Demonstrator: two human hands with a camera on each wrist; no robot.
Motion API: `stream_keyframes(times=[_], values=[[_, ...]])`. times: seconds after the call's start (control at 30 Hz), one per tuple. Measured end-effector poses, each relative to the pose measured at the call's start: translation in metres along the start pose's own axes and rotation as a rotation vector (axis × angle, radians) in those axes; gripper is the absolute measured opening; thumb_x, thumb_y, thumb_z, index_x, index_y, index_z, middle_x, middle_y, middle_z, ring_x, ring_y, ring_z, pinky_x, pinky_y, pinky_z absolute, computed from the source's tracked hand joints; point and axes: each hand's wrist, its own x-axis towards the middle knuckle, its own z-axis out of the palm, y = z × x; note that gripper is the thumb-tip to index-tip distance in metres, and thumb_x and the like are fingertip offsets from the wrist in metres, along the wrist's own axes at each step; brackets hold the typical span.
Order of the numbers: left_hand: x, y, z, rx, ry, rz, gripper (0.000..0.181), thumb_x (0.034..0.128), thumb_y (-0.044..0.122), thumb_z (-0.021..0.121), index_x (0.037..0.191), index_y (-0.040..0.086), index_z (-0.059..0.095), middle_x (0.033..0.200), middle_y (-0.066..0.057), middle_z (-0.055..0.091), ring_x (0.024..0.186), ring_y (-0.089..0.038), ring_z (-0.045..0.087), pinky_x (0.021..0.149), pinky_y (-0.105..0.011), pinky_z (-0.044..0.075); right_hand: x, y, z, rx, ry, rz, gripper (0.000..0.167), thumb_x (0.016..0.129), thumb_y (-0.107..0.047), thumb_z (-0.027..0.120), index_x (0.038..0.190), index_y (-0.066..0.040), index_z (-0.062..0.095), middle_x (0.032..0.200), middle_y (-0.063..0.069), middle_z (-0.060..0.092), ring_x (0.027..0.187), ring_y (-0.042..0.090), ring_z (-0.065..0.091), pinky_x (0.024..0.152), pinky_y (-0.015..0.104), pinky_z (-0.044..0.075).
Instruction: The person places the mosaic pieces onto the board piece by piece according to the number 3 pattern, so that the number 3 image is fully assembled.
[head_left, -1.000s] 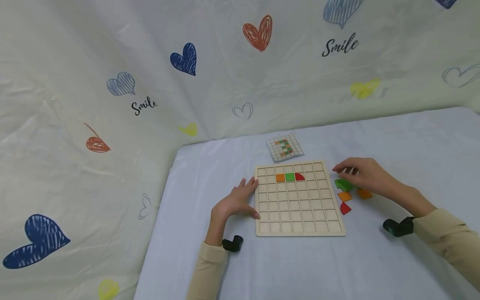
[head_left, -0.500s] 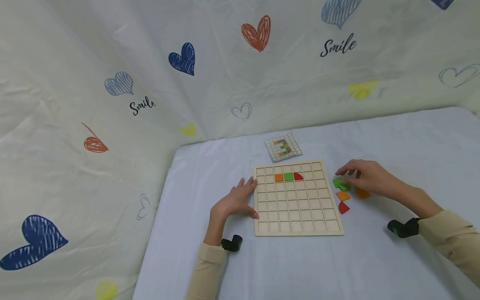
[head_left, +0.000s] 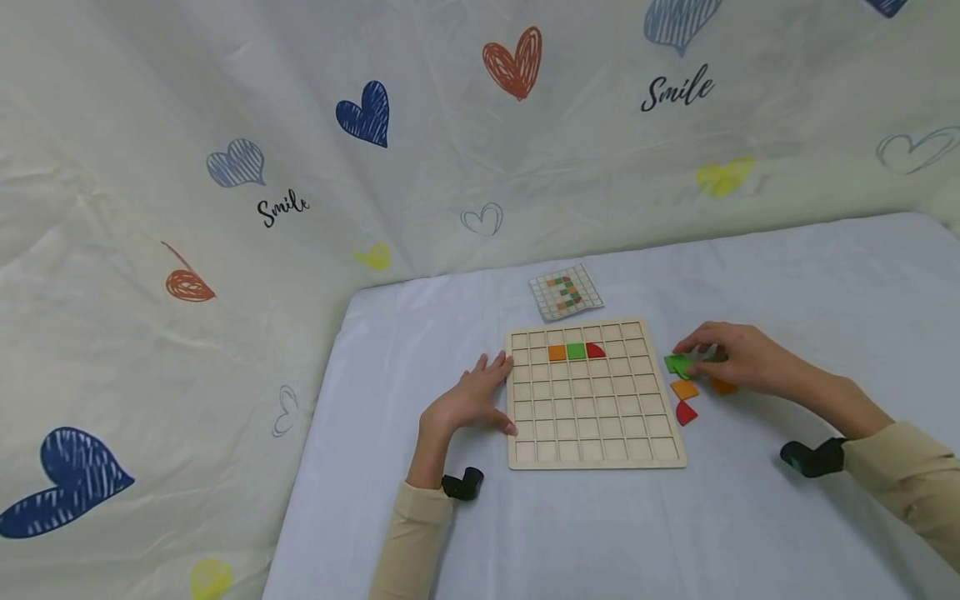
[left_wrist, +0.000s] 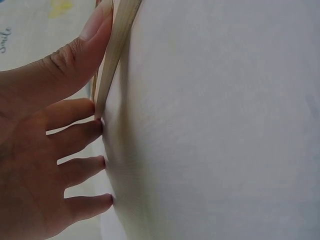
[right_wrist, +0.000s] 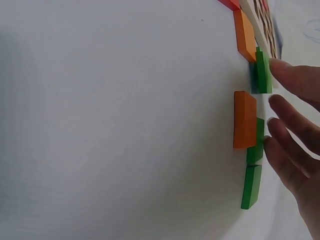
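The left hand (head_left: 467, 402) rests at the left edge of the wooden grid board (head_left: 600, 454), fingers spread and thumb on the rim; the left wrist view shows that thumb against the board's side (left_wrist: 116, 55). On the board an orange square (head_left: 557, 353), a green square (head_left: 576, 352) and a red quarter-round (head_left: 596, 351) lie in a row. Right of the board, the right hand (head_left: 738, 357) is over loose pieces, its thumb touching a green piece (head_left: 681, 366). In the right wrist view the thumb meets a green piece (right_wrist: 263, 72), with the other fingers apart from it.
A card with a coloured grid pattern (head_left: 566, 292) lies behind the board. Near the right hand are an orange piece (head_left: 684, 390), a red quarter-round (head_left: 686, 412) and another orange piece (head_left: 723, 387). More green pieces (right_wrist: 251, 187) show in the right wrist view.
The right hand has shifted slightly right and toward the person, its thumb now at the green pieces. The left hand stays at the board's edge.
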Motion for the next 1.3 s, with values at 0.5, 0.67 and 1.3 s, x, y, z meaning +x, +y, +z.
stream_keyframes(times=[0.5,0.67,1.3], values=[[-0.0002,0.0007,-0.0005,-0.008,-0.002,0.003,0.114,0.0769,0.024,0.092,0.165,0.01,0.021,0.173,-0.006,0.01,0.161,-0.031,-0.002,0.13,-0.055,0.006,-0.0045,0.0008,0.0012,0.013,0.003,-0.009,0.029,0.082,-0.009,0.085,0.11,-0.008,0.078,0.102,-0.003,0.074,0.086,0.015,0.059,0.073,0.025,0.054],[0.0004,0.0001,-0.0002,-0.009,-0.003,0.004,0.114,0.0768,0.024,0.092,0.165,0.01,0.021,0.173,-0.006,0.01,0.161,-0.031,-0.002,0.13,-0.054,0.006,-0.0047,0.0003,0.0012,0.014,-0.011,0.002,0.029,0.083,-0.011,0.085,0.111,-0.007,0.078,0.103,-0.002,0.074,0.086,0.013,0.059,0.074,0.026,0.054],[-0.0011,0.0015,0.0,-0.035,0.012,-0.006,0.114,0.0755,0.022,0.093,0.165,0.012,0.023,0.173,-0.004,0.012,0.161,-0.03,-0.001,0.13,-0.053,0.005,-0.0026,-0.0019,0.0044,0.02,-0.002,-0.031,0.028,0.08,-0.013,0.088,0.104,-0.005,0.079,0.096,-0.004,0.074,0.085,0.016,0.065,0.071,0.025,0.057]])
